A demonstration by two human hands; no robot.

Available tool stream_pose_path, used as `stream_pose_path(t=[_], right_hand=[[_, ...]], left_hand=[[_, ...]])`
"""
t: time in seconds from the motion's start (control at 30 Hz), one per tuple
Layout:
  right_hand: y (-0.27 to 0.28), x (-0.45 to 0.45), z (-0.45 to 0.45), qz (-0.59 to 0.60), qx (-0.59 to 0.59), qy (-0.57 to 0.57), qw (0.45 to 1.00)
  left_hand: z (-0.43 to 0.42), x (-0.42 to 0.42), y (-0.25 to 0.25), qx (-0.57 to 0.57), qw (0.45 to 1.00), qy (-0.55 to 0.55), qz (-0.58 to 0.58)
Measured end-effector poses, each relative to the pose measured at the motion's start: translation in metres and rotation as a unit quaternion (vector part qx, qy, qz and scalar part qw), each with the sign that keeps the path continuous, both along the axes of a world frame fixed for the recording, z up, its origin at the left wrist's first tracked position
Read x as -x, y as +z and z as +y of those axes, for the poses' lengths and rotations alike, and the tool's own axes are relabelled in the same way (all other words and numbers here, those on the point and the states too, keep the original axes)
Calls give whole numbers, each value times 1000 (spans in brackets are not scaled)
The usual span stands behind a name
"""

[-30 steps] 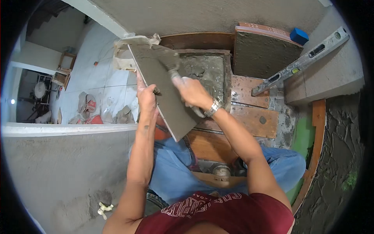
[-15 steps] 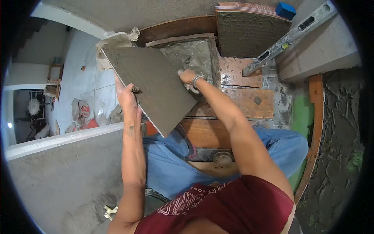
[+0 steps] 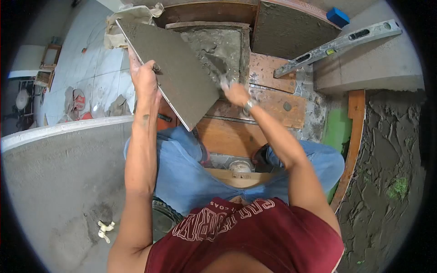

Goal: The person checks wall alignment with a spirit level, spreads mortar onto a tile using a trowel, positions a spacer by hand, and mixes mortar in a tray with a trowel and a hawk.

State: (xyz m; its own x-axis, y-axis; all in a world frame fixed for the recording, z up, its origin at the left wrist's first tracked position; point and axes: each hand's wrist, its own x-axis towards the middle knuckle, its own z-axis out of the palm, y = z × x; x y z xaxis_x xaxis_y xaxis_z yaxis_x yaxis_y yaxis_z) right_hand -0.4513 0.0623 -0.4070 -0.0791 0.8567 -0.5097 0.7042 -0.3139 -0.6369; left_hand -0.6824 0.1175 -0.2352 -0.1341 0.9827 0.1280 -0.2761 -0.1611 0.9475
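Note:
A large square tile point(image 3: 175, 68) is tilted up, its upper face coated in grey mortar. My left hand point(image 3: 144, 78) grips its left edge, thumb over the coated face. Beyond the tile's right side lies a shallow mixing box point(image 3: 246, 57) holding wet mortar point(image 3: 193, 40). My right hand point(image 3: 236, 94) is closed around a trowel, the handle mostly hidden by the fingers. The trowel's dark blade point(image 3: 215, 64) reaches into the mortar, slightly blurred.
Mortar-coated tiles point(image 3: 291, 32) lean at the back, near a blue block point(image 3: 337, 17). A spirit level point(image 3: 339, 45) slants against a ledge. Wooden planks point(image 3: 241, 136) cover the floor before me. A tap point(image 3: 105, 230) projects lower left; wet mortar point(image 3: 387, 154) spreads at right.
My right hand has drawn back from the tile's coated face, and the trowel blade now shows in the box. The tile stays in my left hand. The view has shifted.

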Motion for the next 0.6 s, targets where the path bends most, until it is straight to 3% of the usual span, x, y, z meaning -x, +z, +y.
stream_pose_path(t=[0.07, 0.13, 0.23, 0.33, 0.4, 0.47, 0.6], right_hand=[[6, 10, -47, 12, -79, -18, 997], [43, 24, -88, 83, -61, -42, 994], [26, 35, -104, 123, -91, -18, 988], [-19, 21, -58, 93, -45, 7, 995], [-54, 13, -17, 106, 100, -42, 988], [-81, 10, -6, 65, 51, -23, 996], [-17, 14, -45, 63, -106, -145, 982]], left_hand=[[-4, -2, 3, 19, 1000, 21, 7], [-7, -3, 3, 33, 999, 36, 8], [-6, -1, -1, 41, 998, 41, -3], [-6, 4, 1, 31, 999, 33, 11], [-11, 2, 2, 28, 999, 25, 7], [-14, 1, 0, 14, 999, 34, 8], [-9, 2, -3, 6, 998, 62, 3]])
